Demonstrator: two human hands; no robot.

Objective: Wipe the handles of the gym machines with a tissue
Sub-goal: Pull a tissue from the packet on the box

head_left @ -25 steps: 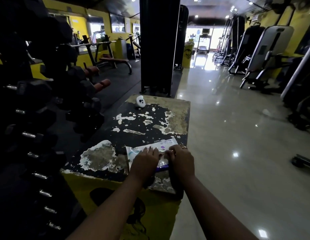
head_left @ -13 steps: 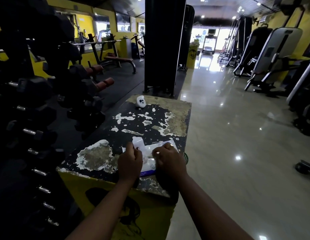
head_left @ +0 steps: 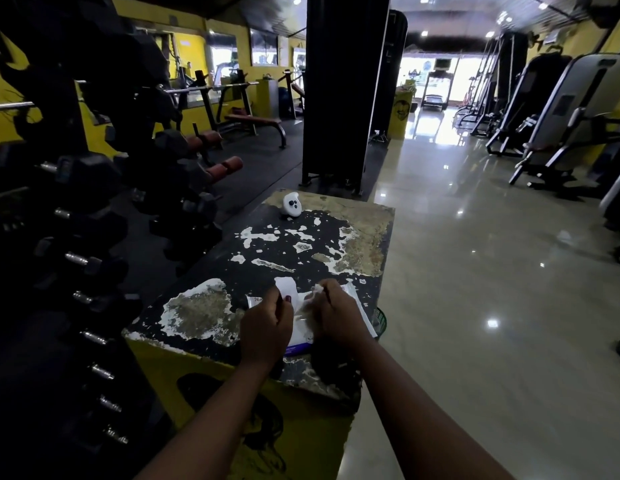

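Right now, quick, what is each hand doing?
Left hand: closed, pinching the lifted flap of the wipes pack.
Right hand: closed, pinching a tissue.

The left hand [head_left: 265, 327] and right hand [head_left: 336, 318] hide most of the tissue pack [head_left: 357, 308], its print unreadable. The pinched tissue [head_left: 317, 289] shows only as a blurred white tuft.

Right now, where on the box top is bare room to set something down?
The middle of the box top is free, between the white device at the far edge and the pack. The near left corner, beside the left hand, is free too. Near right is crowded: right hand, tissue, pack.
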